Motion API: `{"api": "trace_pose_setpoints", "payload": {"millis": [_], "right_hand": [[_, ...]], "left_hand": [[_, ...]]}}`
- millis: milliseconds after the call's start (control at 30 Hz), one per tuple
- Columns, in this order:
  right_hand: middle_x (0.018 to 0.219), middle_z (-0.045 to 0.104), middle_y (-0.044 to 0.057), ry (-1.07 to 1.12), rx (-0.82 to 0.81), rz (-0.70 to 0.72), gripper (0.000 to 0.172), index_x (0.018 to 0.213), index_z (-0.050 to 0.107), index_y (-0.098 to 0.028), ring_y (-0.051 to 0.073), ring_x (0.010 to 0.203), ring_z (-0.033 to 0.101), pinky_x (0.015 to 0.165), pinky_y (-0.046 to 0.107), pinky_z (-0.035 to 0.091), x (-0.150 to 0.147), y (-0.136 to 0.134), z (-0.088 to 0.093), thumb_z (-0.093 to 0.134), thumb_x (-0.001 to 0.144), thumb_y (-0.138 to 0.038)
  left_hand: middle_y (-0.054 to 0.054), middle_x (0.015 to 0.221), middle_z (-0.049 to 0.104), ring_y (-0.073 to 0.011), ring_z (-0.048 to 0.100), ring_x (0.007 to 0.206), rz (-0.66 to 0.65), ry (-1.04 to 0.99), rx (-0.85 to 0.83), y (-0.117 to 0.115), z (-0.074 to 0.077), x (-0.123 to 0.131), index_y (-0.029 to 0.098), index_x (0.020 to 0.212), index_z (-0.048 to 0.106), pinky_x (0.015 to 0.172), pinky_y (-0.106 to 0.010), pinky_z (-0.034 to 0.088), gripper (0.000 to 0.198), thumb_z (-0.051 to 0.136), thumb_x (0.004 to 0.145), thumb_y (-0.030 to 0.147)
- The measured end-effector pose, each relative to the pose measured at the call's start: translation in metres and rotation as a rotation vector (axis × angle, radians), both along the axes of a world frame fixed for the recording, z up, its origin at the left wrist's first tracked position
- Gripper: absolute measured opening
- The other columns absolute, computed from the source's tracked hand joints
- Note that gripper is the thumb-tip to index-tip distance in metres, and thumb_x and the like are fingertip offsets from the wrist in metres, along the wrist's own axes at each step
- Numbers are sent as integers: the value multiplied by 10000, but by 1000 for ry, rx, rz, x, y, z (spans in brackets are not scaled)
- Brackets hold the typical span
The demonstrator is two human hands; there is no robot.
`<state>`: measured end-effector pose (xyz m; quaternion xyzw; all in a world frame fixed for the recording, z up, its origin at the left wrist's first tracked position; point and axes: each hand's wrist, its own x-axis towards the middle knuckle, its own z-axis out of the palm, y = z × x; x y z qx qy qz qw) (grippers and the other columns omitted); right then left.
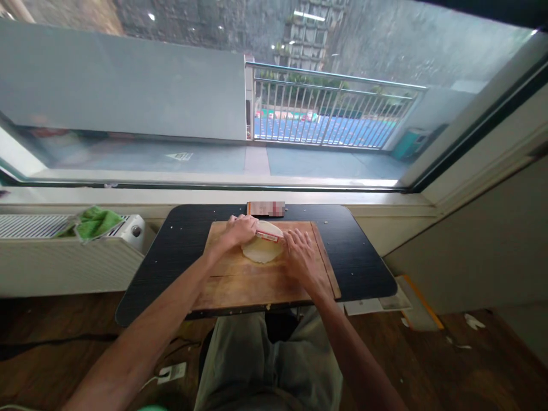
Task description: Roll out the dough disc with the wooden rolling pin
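Big window across the back, railing visible through it. Black desk under the sill, radiator to its left, person's trousers at the near edge. Wooden cutting board on the desk, roughly central. Green cloth on top of the radiator. Dough sheet, pale, roundish, flat on the far half of the board, between the hands. Right hand at the right end of a narrow bar, fingers slightly parted, palm down; left hand at the left end, fingers bent and close together. Cannot tell whether either hand's fingers are clamped on the bar or just pressing. Small flat box at the desk's far edge, behind the board, part blurred. Bar, red and white marking, lies across the dough's far part, right end slightly nearer the person.
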<state>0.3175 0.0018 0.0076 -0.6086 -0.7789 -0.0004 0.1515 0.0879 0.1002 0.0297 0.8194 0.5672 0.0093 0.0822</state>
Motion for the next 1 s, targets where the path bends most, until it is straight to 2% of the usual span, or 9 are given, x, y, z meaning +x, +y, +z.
{"api": "trace_pose_setpoints", "payload": {"millis": [67, 167, 267, 433, 600, 767, 900, 1000], "right_hand": [[1615, 651, 178, 10, -31, 9, 535, 1592, 589, -160, 299, 1570, 524, 1372, 535, 296, 3, -7, -7, 407, 1091, -116], [1610, 651, 198, 18, -63, 37, 645, 1674, 500, -172, 310, 1565, 538, 1375, 581, 299, 6, -11, -13, 431, 1040, -76], [1520, 716, 182, 6, -80, 69, 723, 1696, 465, -208, 315, 1499, 599, 1382, 614, 283, 8, -12, -10, 471, 991, -49], [1473, 732, 197, -38, -148, 142, 629, 1570, 563, -114, 286, 1408, 665, 1374, 509, 331, 22, -21, 15, 440, 968, 21], [1473, 739, 161, 8, -244, 196, 538, 1512, 603, -153, 270, 1397, 665, 1229, 392, 491, 35, -27, 36, 458, 1017, 2], [1485, 735, 128, 56, -267, 206, 536, 1511, 594, -216, 242, 1378, 678, 1165, 352, 521, 41, -26, 36, 464, 1034, -10], [1434, 743, 124, 106, -293, 232, 494, 1510, 599, -238, 243, 1287, 719, 1101, 353, 562, 48, -25, 35, 477, 1063, -64], [1423, 740, 112, 162, -287, 308, 560, 1530, 597, -256, 229, 1267, 717, 1100, 362, 572, 61, -24, 39, 489, 1027, -35]], "left_hand": [[-148, 1376, 755, -319, 696, 1262, -19, 0, -19, 11, 5, 3, 212, 1192, 792, 1115, -517, 515, 450, 365, 1130, 341], [-132, 1379, 743, -286, 691, 1279, -68, -41, -20, 28, 6, 16, 225, 1285, 788, 1130, -422, 514, 414, 446, 1110, 377], [-152, 1340, 738, -294, 683, 1281, -136, -16, -24, 43, 3, 31, 187, 1275, 794, 1127, -379, 515, 402, 517, 1072, 397], [-179, 1269, 749, -322, 689, 1223, -120, -20, -67, 52, 0, 35, 151, 1184, 777, 1058, -391, 538, 382, 609, 1005, 444], [-154, 1193, 783, -284, 722, 1067, -66, -65, -171, 58, 4, 23, 155, 1211, 731, 919, -346, 550, 411, 674, 958, 474], [-149, 1214, 787, -266, 723, 1077, -98, -96, -188, 66, 4, 19, 159, 1159, 733, 901, -324, 540, 332, 682, 943, 406], [-135, 1222, 787, -259, 723, 1056, -93, -179, -212, 73, -4, 22, 172, 1192, 728, 867, -316, 538, 388, 711, 907, 435], [-130, 1194, 785, -266, 717, 1033, -113, -215, -252, 77, -10, 24, 180, 1155, 736, 839, -316, 533, 414, 743, 850, 459]]}}
